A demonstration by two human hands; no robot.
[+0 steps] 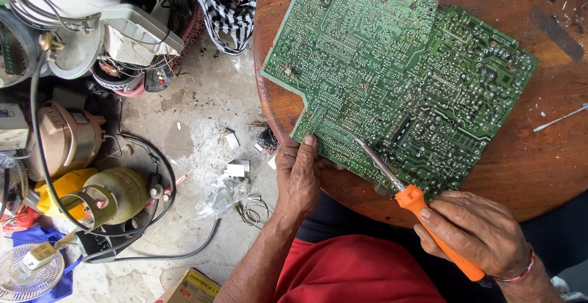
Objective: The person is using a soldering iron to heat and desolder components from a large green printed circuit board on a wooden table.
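Observation:
A large green circuit board lies solder side up on a round brown wooden table. My left hand rests on the board's near left edge, thumb pressed on top. My right hand grips an orange-handled soldering iron. Its metal tip touches the board near the lower edge, just right of my left thumb.
A thin metal tool lies at the table's right side. On the concrete floor to the left stand a small gas cylinder, old fan parts, a cooker pot, black cables, scraps and a cardboard box.

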